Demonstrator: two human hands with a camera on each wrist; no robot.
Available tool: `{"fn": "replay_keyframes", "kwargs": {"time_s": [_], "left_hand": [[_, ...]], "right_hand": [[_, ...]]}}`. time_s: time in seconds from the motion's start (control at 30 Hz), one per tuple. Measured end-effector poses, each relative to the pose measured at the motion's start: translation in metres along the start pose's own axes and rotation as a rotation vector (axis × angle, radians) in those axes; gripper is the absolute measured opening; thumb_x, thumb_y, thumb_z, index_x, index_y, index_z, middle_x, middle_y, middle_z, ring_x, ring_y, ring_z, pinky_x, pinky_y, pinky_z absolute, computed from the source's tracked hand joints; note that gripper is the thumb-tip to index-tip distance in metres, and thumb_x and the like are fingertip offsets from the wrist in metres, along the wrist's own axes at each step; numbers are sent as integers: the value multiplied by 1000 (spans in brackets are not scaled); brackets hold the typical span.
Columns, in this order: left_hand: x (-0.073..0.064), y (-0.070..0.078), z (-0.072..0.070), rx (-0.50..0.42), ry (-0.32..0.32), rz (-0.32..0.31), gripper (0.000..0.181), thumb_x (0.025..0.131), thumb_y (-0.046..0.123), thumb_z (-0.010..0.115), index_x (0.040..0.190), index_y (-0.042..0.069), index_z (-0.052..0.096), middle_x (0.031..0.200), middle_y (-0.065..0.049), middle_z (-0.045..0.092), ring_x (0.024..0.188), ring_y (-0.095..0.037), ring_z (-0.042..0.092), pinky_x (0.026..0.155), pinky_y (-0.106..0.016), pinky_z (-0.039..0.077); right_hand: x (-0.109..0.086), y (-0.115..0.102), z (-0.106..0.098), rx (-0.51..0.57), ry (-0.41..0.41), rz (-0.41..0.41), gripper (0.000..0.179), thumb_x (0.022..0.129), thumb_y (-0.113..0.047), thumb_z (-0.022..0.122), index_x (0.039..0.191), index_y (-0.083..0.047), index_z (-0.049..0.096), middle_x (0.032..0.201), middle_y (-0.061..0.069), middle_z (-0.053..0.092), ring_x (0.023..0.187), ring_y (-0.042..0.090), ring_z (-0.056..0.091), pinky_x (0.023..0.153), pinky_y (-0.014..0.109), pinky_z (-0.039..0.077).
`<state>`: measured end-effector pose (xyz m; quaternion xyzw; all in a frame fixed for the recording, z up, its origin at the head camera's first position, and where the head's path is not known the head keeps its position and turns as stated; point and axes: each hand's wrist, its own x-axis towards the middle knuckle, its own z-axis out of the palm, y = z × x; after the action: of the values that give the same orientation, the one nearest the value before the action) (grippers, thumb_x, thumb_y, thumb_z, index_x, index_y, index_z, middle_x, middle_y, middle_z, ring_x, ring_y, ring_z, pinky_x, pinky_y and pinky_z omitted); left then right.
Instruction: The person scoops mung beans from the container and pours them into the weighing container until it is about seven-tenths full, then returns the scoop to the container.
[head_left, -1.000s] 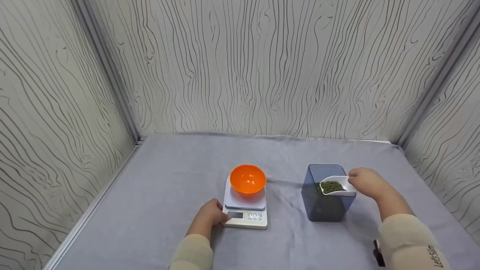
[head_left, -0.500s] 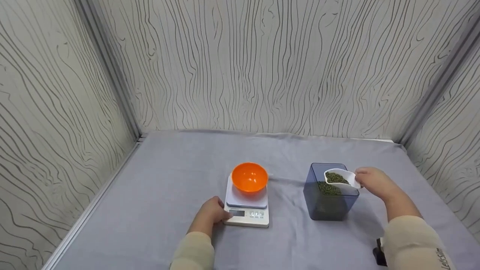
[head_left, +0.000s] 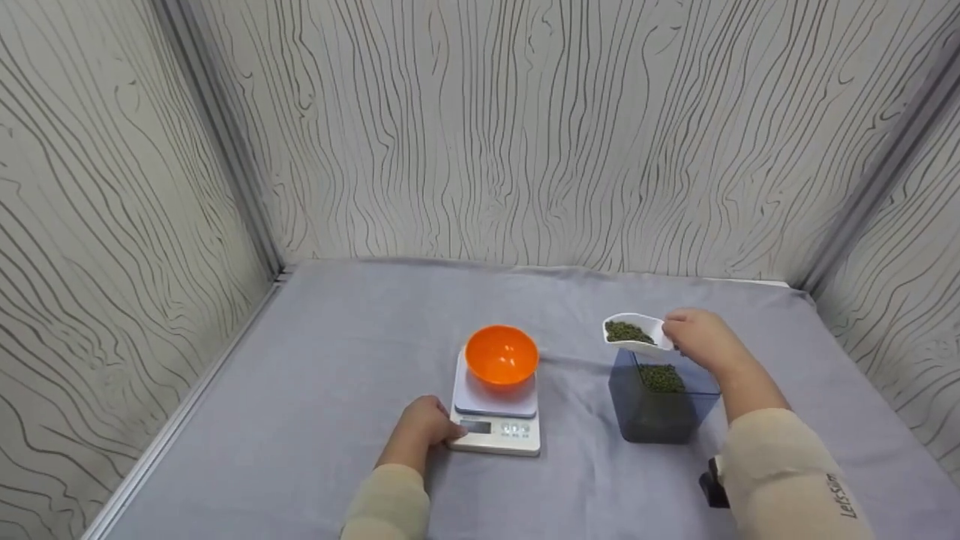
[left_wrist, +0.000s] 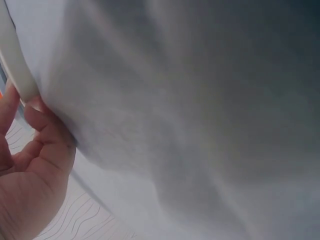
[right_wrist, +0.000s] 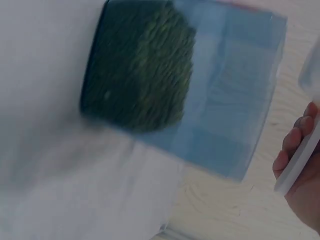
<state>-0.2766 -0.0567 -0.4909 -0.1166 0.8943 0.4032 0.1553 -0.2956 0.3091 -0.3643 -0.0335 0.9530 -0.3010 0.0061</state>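
Observation:
My right hand [head_left: 703, 343] grips the handle of a white scoop [head_left: 661, 339] that carries small green beans [head_left: 627, 331]. The scoop is raised over the far left rim of a bluish see-through container [head_left: 626, 409], which has more green beans inside. In the right wrist view, my fingers curl round the scoop's handle [right_wrist: 299, 162]. An orange bowl [head_left: 501, 356] stands on the platform of a white kitchen scale [head_left: 499, 444]; its visible inside is bare. With thumb and fingers, my left hand [head_left: 424, 421] holds the scale's near left corner, also seen in the left wrist view.
A grey cloth [head_left: 352, 337] covers the table. Panels with a wood-line pattern [head_left: 480, 150] enclose the back and both sides. A small black object [head_left: 712, 484] shows beside the right sleeve.
The scoop rises with its beans out of the container and moves left in my right hand. My left hand stays at the scale's corner.

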Motion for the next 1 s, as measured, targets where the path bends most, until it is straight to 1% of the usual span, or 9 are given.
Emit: {"fn": "replay_keyframes", "kwargs": {"time_s": [0.1, 0.2, 0.33, 0.4, 0.47, 0.57, 0.73, 0.83, 1.0], "left_hand": [[0, 1, -1, 9, -13, 5, 31, 69, 17, 79, 85, 3, 56, 73, -8, 55, 67, -23, 52, 63, -35, 45], [1, 1, -2, 19, -20, 6, 32, 69, 17, 79, 87, 3, 57, 74, -8, 55, 68, -23, 52, 65, -36, 45], [2, 0, -2, 41, -19, 6, 34, 69, 18, 80, 89, 2, 58, 74, -8, 55, 69, -23, 53, 66, -37, 46], [3, 0, -2, 40, -20, 2, 34, 69, 19, 80, 89, 2, 58, 74, -9, 56, 70, -24, 53, 67, -37, 46], [3, 0, -2, 35, -22, 2, 34, 69, 19, 80, 89, 2, 58, 74, -9, 56, 69, -24, 53, 66, -37, 46], [3, 0, -2, 25, -24, 3, 32, 69, 18, 79, 87, 2, 58, 73, -9, 55, 69, -24, 53, 65, -37, 46], [2, 0, -3, 26, -21, 17, 31, 70, 18, 79, 84, 3, 57, 72, -8, 55, 67, -23, 52, 63, -36, 45], [3, 0, -2, 25, -23, 14, 31, 70, 18, 79, 84, 3, 56, 72, -8, 55, 67, -23, 53, 63, -36, 45], [4, -2, -4, 31, -29, 8, 32, 70, 19, 79, 86, 3, 56, 73, -8, 55, 68, -23, 52, 64, -36, 45]], "right_hand": [[6, -18, 9, -9, -26, 20, 23, 86, -13, 37, 70, -5, 53, 58, -2, 46, 54, 14, 46, 52, 28, 37], [11, -34, 21, -54, -37, 15, 23, 85, -15, 37, 70, -7, 53, 55, -2, 43, 49, 14, 43, 49, 28, 35], [17, -52, 41, -127, -30, 1, 25, 85, -17, 37, 62, -13, 45, 55, -2, 39, 50, 15, 35, 49, 29, 31], [18, -60, 51, -150, -31, 6, 27, 86, -17, 38, 59, -15, 41, 57, -1, 38, 52, 16, 34, 51, 30, 30], [20, -68, 60, -170, -36, 23, 27, 86, -17, 39, 59, -15, 41, 58, 0, 40, 54, 17, 36, 52, 32, 31], [20, -79, 73, -203, -37, 61, 24, 86, -17, 41, 64, -12, 49, 64, 2, 48, 59, 19, 44, 55, 35, 36], [21, -96, 92, -322, -6, 121, 19, 83, -18, 46, 74, -9, 60, 73, 4, 58, 64, 21, 50, 58, 39, 42], [22, -104, 100, -405, 16, 113, 16, 81, -16, 48, 72, -10, 60, 70, 4, 57, 61, 21, 52, 54, 40, 43], [22, -114, 107, -551, 46, 52, 13, 80, -15, 51, 71, -11, 61, 70, 3, 58, 63, 20, 55, 54, 42, 45]]}}
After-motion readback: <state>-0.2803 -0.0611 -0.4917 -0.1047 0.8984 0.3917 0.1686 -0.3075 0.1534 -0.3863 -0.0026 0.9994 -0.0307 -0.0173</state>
